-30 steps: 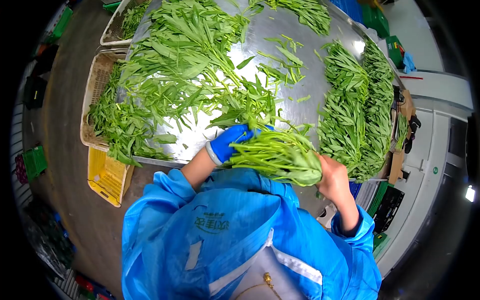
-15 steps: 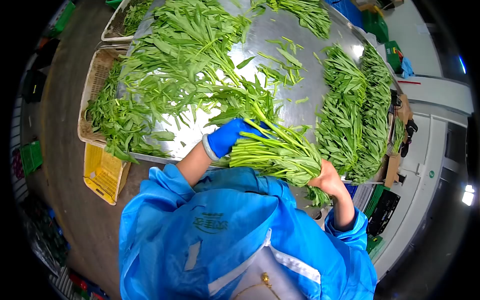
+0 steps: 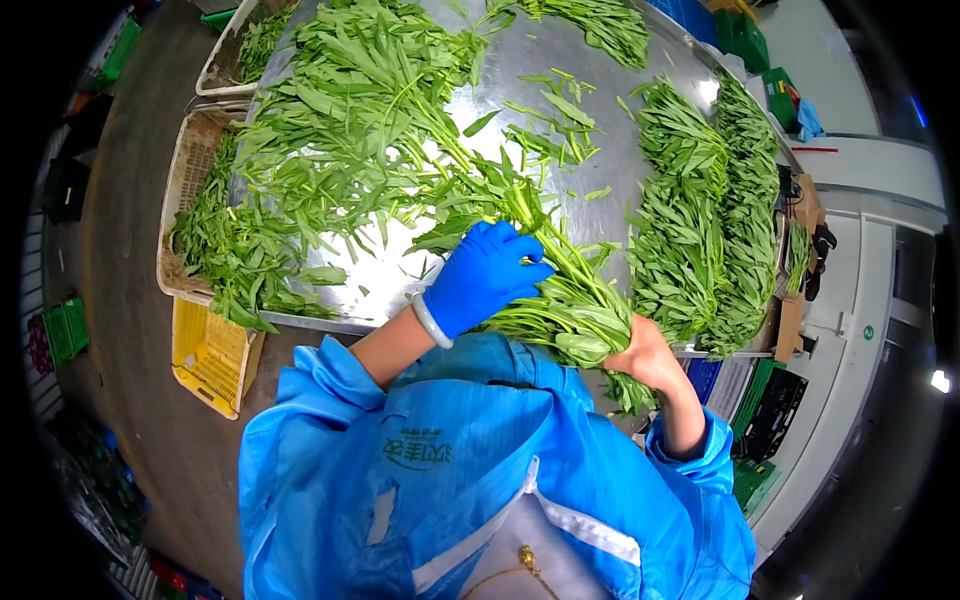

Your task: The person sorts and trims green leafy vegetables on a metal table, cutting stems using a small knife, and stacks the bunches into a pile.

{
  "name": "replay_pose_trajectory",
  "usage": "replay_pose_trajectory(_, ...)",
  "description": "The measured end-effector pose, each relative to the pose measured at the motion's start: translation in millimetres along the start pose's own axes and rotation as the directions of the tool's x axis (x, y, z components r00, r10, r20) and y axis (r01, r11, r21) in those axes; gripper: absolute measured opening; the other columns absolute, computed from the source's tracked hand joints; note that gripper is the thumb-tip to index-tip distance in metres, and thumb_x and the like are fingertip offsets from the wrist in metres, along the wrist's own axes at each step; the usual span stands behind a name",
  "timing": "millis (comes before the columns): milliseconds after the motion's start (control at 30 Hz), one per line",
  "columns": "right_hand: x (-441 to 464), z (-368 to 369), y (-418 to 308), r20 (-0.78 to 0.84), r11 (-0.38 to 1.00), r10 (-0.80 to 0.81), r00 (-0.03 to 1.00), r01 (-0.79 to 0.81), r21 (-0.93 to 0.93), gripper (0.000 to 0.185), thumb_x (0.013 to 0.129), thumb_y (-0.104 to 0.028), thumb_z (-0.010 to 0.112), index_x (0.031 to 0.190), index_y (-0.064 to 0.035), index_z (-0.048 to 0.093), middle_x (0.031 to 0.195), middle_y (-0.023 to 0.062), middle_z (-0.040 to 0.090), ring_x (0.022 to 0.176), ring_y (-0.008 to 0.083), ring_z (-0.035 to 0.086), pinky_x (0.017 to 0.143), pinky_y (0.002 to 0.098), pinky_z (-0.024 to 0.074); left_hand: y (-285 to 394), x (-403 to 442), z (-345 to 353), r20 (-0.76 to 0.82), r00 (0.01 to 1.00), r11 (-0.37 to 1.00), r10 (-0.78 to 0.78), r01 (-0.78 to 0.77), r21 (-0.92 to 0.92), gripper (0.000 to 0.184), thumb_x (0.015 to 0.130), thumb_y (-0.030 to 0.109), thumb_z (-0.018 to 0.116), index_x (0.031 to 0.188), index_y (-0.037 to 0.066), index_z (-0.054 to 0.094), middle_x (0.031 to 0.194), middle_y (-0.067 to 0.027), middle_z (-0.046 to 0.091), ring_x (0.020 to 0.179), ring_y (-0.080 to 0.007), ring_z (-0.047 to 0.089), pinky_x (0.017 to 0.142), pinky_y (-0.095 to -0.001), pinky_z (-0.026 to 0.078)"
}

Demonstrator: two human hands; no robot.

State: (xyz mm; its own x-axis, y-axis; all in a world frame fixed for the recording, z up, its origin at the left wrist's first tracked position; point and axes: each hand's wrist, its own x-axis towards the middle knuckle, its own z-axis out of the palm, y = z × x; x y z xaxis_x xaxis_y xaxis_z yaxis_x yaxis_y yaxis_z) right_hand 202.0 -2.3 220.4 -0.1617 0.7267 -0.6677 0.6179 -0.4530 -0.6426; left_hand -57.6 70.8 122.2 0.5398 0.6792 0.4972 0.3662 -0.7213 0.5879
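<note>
The bare right hand [image 3: 645,352] grasps the leafy end of a bunch of long-stemmed greens [image 3: 570,322] at the bench's [image 3: 612,150] near edge, probably keeping stems [image 3: 570,262] together, while the blue-gloved left hand [image 3: 485,275] curls beside them, its grip unclear.

Bunch [image 3: 572,325] partly hidden, top white crate [image 3: 226,62] cropped
</note>
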Motion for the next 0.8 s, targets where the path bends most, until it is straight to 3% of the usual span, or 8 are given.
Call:
replay_pose_trajectory(167, 4.4, 0.8, 10.5, 0.024, 0.994, -0.007, 1.000, 0.004, 0.109, 0.060, 0.062, 0.005, 0.069, 0.119, 0.0042, 0.055, 0.106, 0.0049, 0.064, 0.095, 0.0133, 0.055, 0.089, 0.0276, 0.0449, -5.7, -8.1, 11.4, -0.071, 0.989, 0.955, -0.132, 0.108, -0.275, 0.017, 0.084, 0.015, 0.064, 0.100, 0.012, 0.068, 0.096, -0.0030, 0.065, 0.085, -0.0214, 0.059, 0.079, -0.0349, 0.045)
replay_pose_trajectory(267, 6.6, -0.6, 14.8, 0.062, 0.954, 0.035, 0.997, -0.052, 0.295, 0.065, 0.061, 0.006, 0.072, 0.124, 0.0030, 0.054, 0.111, 0.0056, 0.063, 0.099, 0.0143, 0.057, 0.091, 0.0283, 0.0451, -24.0, -17.8, 17.1, 0.130, 0.855, 0.146, -0.502, 0.231, -0.962, 0.018, 0.095, 0.011, 0.051, 0.107, -0.001, 0.058, 0.088, -0.0101, 0.066, 0.082, -0.0186, 0.064, 0.081, -0.0299, 0.048)
replay_pose_trajectory(300, 5.9, -2.4, 17.2, 0.082, 0.927, 0.073, 0.994, -0.098, 0.361, 0.066, 0.061, 0.007, 0.072, 0.125, 0.0025, 0.054, 0.112, 0.0059, 0.064, 0.100, 0.0146, 0.057, 0.091, 0.0284, 0.0452, -33.3, -15.0, -8.7, 0.300, 0.723, 0.025, -0.622, 0.402, -0.915, 0.024, 0.097, 0.014, 0.049, 0.114, -0.004, 0.050, 0.088, -0.0098, 0.064, 0.087, -0.0193, 0.063, 0.089, -0.0334, 0.048)
replay_pose_trajectory(367, 4.5, -7.0, 27.7, 0.117, 0.890, 0.115, 0.986, -0.154, 0.429, 0.068, 0.062, 0.008, 0.072, 0.127, 0.0011, 0.054, 0.113, 0.0074, 0.065, 0.102, 0.0167, 0.059, 0.091, 0.0290, 0.0464, -90.1, -40.8, 8.0, 0.098, 0.719, -0.100, -0.689, 0.041, -0.994, 0.033, 0.098, 0.025, 0.051, 0.116, -0.003, 0.050, 0.075, -0.0057, 0.058, 0.082, -0.0198, 0.061, 0.085, -0.0356, 0.051)
replay_pose_trajectory(400, 2.4, -6.3, 26.0, 0.106, 0.864, 0.136, 0.985, -0.170, 0.475, 0.066, 0.063, 0.007, 0.073, 0.126, 0.0006, 0.055, 0.111, 0.0078, 0.065, 0.100, 0.0174, 0.061, 0.091, 0.0293, 0.0470, -95.7, -43.8, -4.6, 0.183, 0.578, -0.044, -0.796, 0.245, -0.968, 0.039, 0.097, 0.029, 0.054, 0.123, 0.001, 0.046, 0.076, -0.0036, 0.055, 0.085, -0.0191, 0.060, 0.084, -0.0394, 0.052)
replay_pose_trajectory(567, 5.0, -1.1, 29.5, 0.111, 0.786, 0.222, 0.969, -0.245, 0.568, 0.063, 0.066, 0.000, 0.075, 0.126, -0.0009, 0.056, 0.115, 0.0089, 0.065, 0.104, 0.0200, 0.060, 0.096, 0.0315, 0.0428, -69.7, -44.5, 26.7, 0.504, 0.650, -0.184, -0.569, 0.496, -0.848, 0.072, 0.094, 0.025, 0.059, 0.152, 0.022, 0.016, 0.152, -0.0106, 0.023, 0.121, -0.0214, 0.050, 0.091, -0.0364, 0.050)
replay_pose_trajectory(667, 7.8, 8.1, 29.6, 0.155, 0.736, 0.223, 0.962, -0.271, 0.620, 0.064, 0.067, -0.004, 0.074, 0.128, -0.0008, 0.055, 0.119, 0.0081, 0.063, 0.111, 0.0204, 0.056, 0.100, 0.0318, 0.0379, -52.9, -38.2, 44.8, 0.663, 0.558, -0.171, -0.500, 0.687, -0.707, 0.044, 0.091, 0.022, 0.061, 0.131, 0.007, 0.051, 0.114, -0.0084, 0.062, 0.094, -0.0145, 0.063, 0.078, -0.0276, 0.052)
replay_pose_trajectory(800, 2.2, 15.3, 43.9, 0.176, 0.700, 0.231, 0.957, -0.289, 0.653, 0.067, 0.066, -0.003, 0.075, 0.129, -0.0009, 0.054, 0.119, 0.0087, 0.063, 0.110, 0.0214, 0.057, 0.101, 0.0319, 0.0385, -71.6, -31.5, 22.9, 0.483, 0.541, -0.276, -0.688, 0.421, -0.864, 0.019, 0.092, 0.017, 0.055, 0.103, 0.005, 0.065, 0.082, -0.0030, 0.065, 0.055, -0.0078, 0.049, 0.046, -0.0216, 0.037)
